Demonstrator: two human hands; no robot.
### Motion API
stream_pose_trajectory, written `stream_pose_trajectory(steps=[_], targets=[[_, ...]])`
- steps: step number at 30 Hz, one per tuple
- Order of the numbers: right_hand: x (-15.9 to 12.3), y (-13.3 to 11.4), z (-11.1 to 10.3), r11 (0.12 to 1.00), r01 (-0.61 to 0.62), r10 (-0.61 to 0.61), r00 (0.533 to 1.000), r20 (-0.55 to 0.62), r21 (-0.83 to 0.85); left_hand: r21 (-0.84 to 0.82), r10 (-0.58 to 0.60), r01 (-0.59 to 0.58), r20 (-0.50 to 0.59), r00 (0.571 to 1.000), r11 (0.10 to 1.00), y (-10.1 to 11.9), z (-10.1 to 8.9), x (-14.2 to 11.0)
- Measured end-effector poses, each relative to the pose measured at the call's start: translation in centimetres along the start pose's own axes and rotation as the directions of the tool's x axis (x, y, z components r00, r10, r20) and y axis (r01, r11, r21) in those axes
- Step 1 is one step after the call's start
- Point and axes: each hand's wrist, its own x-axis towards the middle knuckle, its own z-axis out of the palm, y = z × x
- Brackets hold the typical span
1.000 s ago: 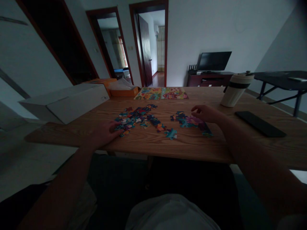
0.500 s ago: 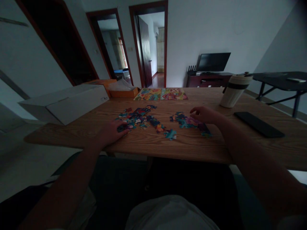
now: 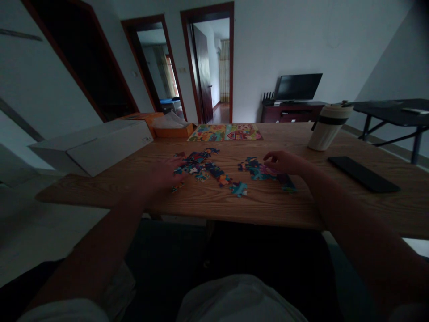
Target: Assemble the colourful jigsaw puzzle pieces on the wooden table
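My left hand (image 3: 164, 175) is blurred, hovering at the near edge of a scattered group of colourful jigsaw pieces (image 3: 197, 162) on the wooden table (image 3: 268, 206). I cannot tell whether it holds a piece. My right hand (image 3: 284, 162) curves over a joined jigsaw section (image 3: 264, 171), its fingertips just above the section's upper edge, and no piece shows in it. A single jigsaw piece (image 3: 239, 189) lies apart, between the group and the section. Beyond them lies a bright printed puzzle picture (image 3: 224, 132).
A white cardboard box (image 3: 107, 147) and an orange box (image 3: 174, 130) stand at the table's far left. A white tumbler with a black band (image 3: 330, 133) and a black phone (image 3: 363, 174) are on the right. A dark table (image 3: 392, 107) stands beyond.
My left hand has slid up and right, off the dark piece it covered, and has blurred with motion. My right hand has shifted slightly left. The head view has levelled a little.
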Motion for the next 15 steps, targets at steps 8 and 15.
stream_pose_trajectory(steps=[8, 15], targets=[[0.5, 0.7, 0.8, 0.999, 0.028, -0.029, 0.999, 0.04, 0.03, -0.066, 0.202, -0.192, 0.215, 0.955, 0.979, 7.6, 3.0, 4.0], [0.6, 0.7, 0.6, 0.997, 0.069, -0.07, 0.997, 0.028, 0.025, -0.206, 0.076, -0.054, 0.101, 0.992, 0.977, 1.1, 0.8, 7.4]])
